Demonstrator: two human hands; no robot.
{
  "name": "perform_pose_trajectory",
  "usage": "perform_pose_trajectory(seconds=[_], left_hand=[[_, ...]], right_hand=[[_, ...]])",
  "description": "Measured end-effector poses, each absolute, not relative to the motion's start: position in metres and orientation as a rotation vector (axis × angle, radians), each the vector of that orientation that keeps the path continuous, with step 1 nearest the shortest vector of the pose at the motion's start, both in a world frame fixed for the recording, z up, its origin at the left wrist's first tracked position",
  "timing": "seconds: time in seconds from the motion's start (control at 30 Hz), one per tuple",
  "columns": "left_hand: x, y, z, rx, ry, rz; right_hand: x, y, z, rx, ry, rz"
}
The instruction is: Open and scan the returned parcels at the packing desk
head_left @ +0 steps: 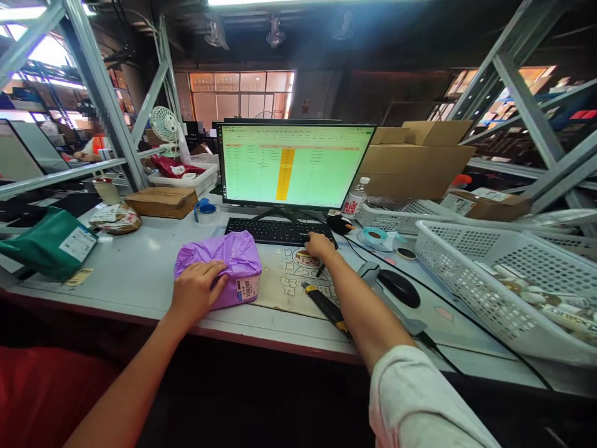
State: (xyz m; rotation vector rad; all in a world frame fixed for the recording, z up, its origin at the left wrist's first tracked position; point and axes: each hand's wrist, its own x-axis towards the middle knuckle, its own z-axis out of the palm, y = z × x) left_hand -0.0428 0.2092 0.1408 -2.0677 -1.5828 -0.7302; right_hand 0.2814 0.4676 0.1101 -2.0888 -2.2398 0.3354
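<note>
While the left hand lies flat and open-palmed on the near corner of a purple parcel, its fingers spread over the crinkled plastic without closing round it, the parcel itself sits on the pale table just in front of the keyboard. It is a soft, puffy poly mailer, glossy and wrinkled, with a white barcode label on its near side. The right hand rests on the right end of the black keyboard, fingers loosely curled down onto the keys and holding nothing; a dark pen-like thing lies just beneath it, though whether it touches the hand cannot be told. Beside the parcel lies a beige printed mat, and on its near edge a yellow-and-black utility knife, long and narrow. A smooth black mouse sits to the right of the forearm. Behind the keyboard stands a monitor showing a green spreadsheet. Farther right, a white perforated plastic basket holds small packets; on the far left lies a green mailer bag, and a flat brown cardboard box rests near it.
</note>
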Motion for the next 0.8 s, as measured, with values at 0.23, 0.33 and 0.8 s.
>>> perform_pose_trajectory(seconds=[0.23,0.33,0.8], left_hand=[[-0.045,0.211,0.136,-2.038,-1.581,-0.635],[-0.053,0.218,0.136,-2.077,-1.514,-0.627],[-0.102,0.268,0.158,-1.459,-2.482,-1.633]], right_hand=[[0.272,0.444,0.135,-1.991,-2.336,0.335],[0.281,0.393,0.145,-1.876,-2.429,0.300],[0.331,0.246,0.090,-1.425,-2.084,0.289]])
